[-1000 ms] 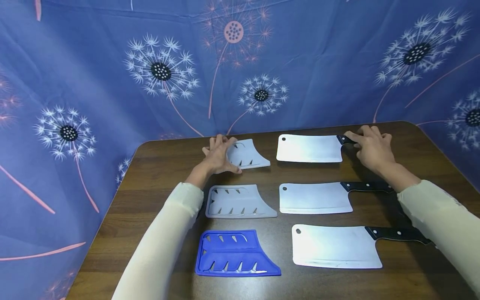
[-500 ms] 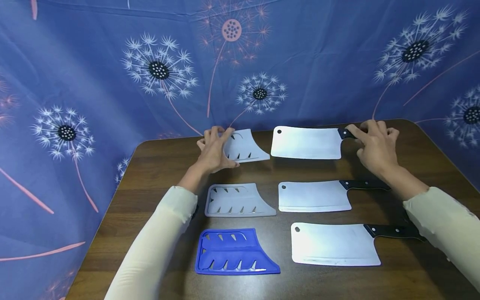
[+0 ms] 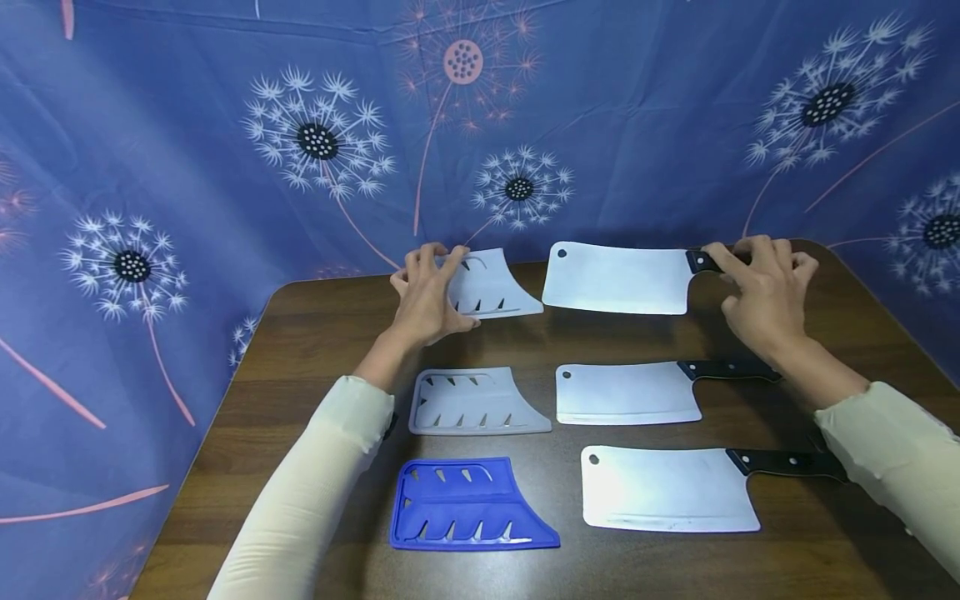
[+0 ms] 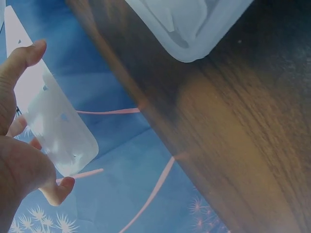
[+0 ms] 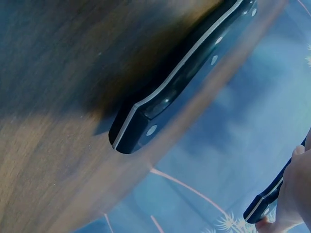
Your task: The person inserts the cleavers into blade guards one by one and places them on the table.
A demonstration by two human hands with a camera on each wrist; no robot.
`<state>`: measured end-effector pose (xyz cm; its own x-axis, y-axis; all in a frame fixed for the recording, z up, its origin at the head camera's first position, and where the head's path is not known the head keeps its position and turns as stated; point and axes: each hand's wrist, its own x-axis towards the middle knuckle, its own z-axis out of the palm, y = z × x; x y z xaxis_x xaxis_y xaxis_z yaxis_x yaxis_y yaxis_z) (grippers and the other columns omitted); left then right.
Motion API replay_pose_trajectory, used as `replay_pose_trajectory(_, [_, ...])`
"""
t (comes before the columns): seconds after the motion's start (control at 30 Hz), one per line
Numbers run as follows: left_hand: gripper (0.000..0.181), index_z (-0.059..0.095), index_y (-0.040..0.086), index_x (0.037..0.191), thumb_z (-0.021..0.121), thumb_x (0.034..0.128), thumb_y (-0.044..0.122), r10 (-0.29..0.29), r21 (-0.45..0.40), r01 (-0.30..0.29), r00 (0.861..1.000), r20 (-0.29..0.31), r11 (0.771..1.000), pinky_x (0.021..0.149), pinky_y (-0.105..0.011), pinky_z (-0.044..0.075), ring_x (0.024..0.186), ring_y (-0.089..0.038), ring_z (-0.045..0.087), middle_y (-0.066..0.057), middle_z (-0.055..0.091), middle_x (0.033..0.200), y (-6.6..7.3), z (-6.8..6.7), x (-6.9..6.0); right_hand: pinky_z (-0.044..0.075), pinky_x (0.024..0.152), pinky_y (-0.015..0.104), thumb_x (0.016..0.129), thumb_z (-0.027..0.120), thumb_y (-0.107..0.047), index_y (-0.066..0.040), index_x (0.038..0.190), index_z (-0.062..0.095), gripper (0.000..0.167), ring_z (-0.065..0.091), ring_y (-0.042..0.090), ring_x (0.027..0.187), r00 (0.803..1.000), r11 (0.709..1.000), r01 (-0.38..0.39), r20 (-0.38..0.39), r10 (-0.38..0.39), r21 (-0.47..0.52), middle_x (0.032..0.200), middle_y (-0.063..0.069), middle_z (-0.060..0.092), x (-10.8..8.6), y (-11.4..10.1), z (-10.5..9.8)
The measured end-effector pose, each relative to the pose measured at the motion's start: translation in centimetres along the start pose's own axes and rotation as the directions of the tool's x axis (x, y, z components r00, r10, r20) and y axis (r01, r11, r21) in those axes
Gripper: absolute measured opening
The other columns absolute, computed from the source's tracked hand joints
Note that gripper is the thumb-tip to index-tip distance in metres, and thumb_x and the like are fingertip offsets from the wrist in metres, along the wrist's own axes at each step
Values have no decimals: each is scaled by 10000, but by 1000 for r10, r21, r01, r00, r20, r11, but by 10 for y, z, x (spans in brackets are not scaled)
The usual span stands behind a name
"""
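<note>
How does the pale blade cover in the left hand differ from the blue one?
The pale cover is whitish; the blue cover is deep blue. The left hand grips the pale cover, while the blue cover lies on the table. Fingers partly hide the pale cover; the blue cover shows whole. Both have slots and a curved-in edge.

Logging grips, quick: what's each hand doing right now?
Left hand: holding the far sheath.
Right hand: holding the far cleaver by its handle.
</note>
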<state>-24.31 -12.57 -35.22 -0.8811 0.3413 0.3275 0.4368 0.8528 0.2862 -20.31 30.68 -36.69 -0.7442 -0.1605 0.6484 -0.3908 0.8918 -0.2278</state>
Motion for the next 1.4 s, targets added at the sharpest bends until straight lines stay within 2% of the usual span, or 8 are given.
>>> replay_pose_trajectory(0.3, [1032, 385, 261, 1427, 917, 554, 406, -2, 9, 2, 1000, -28, 1000, 915, -618, 207, 1237, -341, 251, -113, 332, 1346, 4, 0, 1, 118, 864, 598, 647, 482, 233, -132, 1311, 600, 767, 362, 461, 1002, 999, 1000, 25, -45, -25, 5, 1135, 279, 469, 2, -4, -2])
replay_pose_trajectory(0.6, [1031, 384, 267, 1417, 918, 547, 415, -14, 17, 15, 999, -36, 1000, 933, -607, 204, 1250, -348, 246, -113, 327, 1353, 6, -2, 1, 124, 902, 641, 651, 484, 230, -129, 1307, 602, 757, 361, 471, 1040, 999, 1000, 2, -43, -2, -3, 1154, 283, 454, 3, -7, -4])
replay_pose_trajectory(0.8, [1035, 388, 266, 1421, 919, 545, 406, -15, 19, 16, 999, -43, 1000, 932, -599, 206, 1248, -342, 250, -109, 327, 1354, 5, -1, 1, 119, 874, 618, 649, 480, 235, -122, 1286, 611, 742, 361, 473, 1011, 998, 1000, 24, -53, -24, 1, 1143, 288, 462, 2, -6, -3])
replay_pose_trajectory(1.07, [1029, 401, 251, 1405, 921, 529, 393, 12, 34, -10, 998, -61, 999, 922, -610, 197, 1235, -348, 258, -105, 333, 1336, 5, -1, 2, 104, 905, 635, 661, 492, 227, -150, 1311, 600, 759, 356, 473, 1028, 999, 1000, 8, -37, -8, -12, 1153, 285, 456, 3, -8, -4])
replay_pose_trajectory(1.4, [1025, 424, 229, 1377, 930, 499, 384, 56, 59, -51, 994, -93, 997, 908, -633, 196, 1209, -357, 274, -114, 352, 1312, 6, -2, 1, 100, 917, 662, 637, 515, 235, -129, 1311, 602, 771, 359, 483, 1024, 998, 999, 42, -54, -43, -17, 1162, 291, 470, 5, -12, -3])
